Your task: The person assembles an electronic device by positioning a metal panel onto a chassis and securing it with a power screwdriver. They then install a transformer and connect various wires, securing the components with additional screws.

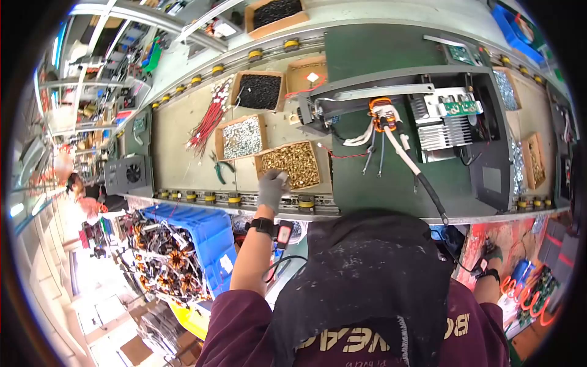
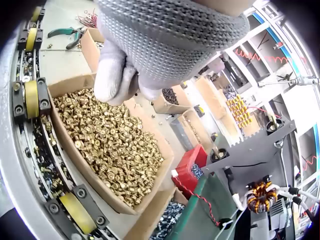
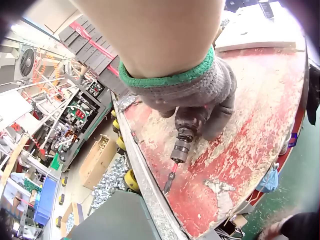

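Note:
My left hand [image 1: 271, 188], in a grey glove, is over the near edge of a cardboard box of brass-coloured screws [image 1: 296, 166]. In the left wrist view its bent fingers [image 2: 111, 75] hang above the box's far side, with no object visible between them. Off to the right, my gloved right hand [image 1: 491, 252] is low beside the bench. The right wrist view shows that hand [image 3: 192, 95] gripping a dark power driver [image 3: 181, 147], its bit angled down over a worn red surface [image 3: 225, 165]. The driver's handle is mostly hidden by the glove.
An open metal housing [image 1: 489, 147] with heat sinks and cables lies on a green board [image 1: 361, 183]. Green-handled pliers [image 1: 219, 171], red wires [image 1: 211, 119] and boxes of silver screws [image 1: 242, 138] and black parts [image 1: 259, 92] are left of it. A blue crate [image 1: 211, 244] stands below the bench.

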Demonstrator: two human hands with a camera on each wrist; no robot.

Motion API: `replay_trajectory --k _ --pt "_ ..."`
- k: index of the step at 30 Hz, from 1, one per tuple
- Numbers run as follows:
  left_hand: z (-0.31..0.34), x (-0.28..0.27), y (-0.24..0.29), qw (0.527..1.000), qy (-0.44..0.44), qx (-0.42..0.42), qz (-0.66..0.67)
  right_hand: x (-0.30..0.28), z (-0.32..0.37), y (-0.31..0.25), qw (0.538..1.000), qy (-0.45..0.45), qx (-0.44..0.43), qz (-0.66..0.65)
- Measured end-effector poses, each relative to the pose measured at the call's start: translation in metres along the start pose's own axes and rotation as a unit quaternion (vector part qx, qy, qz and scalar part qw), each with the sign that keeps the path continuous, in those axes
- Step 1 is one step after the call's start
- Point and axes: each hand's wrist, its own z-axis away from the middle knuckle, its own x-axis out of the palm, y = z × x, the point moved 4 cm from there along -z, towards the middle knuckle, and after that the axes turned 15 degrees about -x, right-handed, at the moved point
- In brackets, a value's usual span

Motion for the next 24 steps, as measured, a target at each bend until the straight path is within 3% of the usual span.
replay_trajectory --k 2,4,5,6,7,8,9,11,14,16,18,20,21,23,24 --pt "-0.001 0.019 -0.01 0.977 -0.121 -0.027 0.172 0.016 0.056 -0.009 0.998 0.001 -0.063 0.029" --pt "0.005 0.042 -0.01 0.969 -0.185 -0.057 0.155 0.026 0.1 -0.02 0.997 0.023 -0.074 -0.001" --pt "0.007 0.052 -0.01 0.974 -0.2 -0.057 0.086 0.025 0.112 -0.022 0.996 0.047 -0.064 -0.026" --pt "0.01 0.063 -0.011 0.975 -0.213 -0.057 0.016 0.027 0.122 -0.027 0.994 0.005 -0.084 -0.066" --pt "0.022 0.077 -0.003 0.977 -0.187 -0.029 -0.1 0.023 0.127 -0.029 0.988 -0.035 -0.103 -0.107" --pt "0.031 0.092 0.004 0.963 -0.159 0.0 -0.216 0.013 0.113 -0.03 0.963 -0.197 -0.032 -0.182" --pt "0.029 0.103 -0.002 0.963 -0.161 0.0 -0.215 0.026 0.149 -0.044 0.967 -0.169 -0.058 -0.185" --pt "0.019 0.117 -0.003 0.909 -0.024 0.166 -0.381 0.078 0.268 -0.081 0.97 -0.113 -0.11 -0.185" --pt "0.015 0.122 -0.01 0.924 -0.075 0.173 -0.334 0.048 0.227 -0.111 0.894 -0.379 -0.186 -0.149" --pt "0.023 0.121 -0.008 0.918 -0.107 0.199 -0.325 0.099 0.314 -0.145 0.906 -0.306 -0.253 -0.146" --pt "0.029 0.123 -0.013 0.933 -0.293 0.035 -0.207 0.117 0.339 -0.178 0.85 -0.434 -0.219 -0.204" --pt "0.017 0.121 -0.017 0.935 -0.318 0.021 -0.152 0.137 0.375 -0.208 0.778 -0.559 -0.173 -0.227" --pt "0.008 0.122 -0.023 0.936 -0.338 0.004 -0.1 0.151 0.404 -0.218 0.771 -0.557 -0.21 -0.226" --pt "-0.005 0.121 -0.026 0.953 -0.3 -0.028 -0.036 0.172 0.448 -0.235 0.75 -0.565 -0.256 -0.229" --pt "-0.002 0.116 -0.01 0.967 -0.192 0.046 -0.159 0.177 0.462 -0.242 0.737 -0.577 -0.265 -0.233"
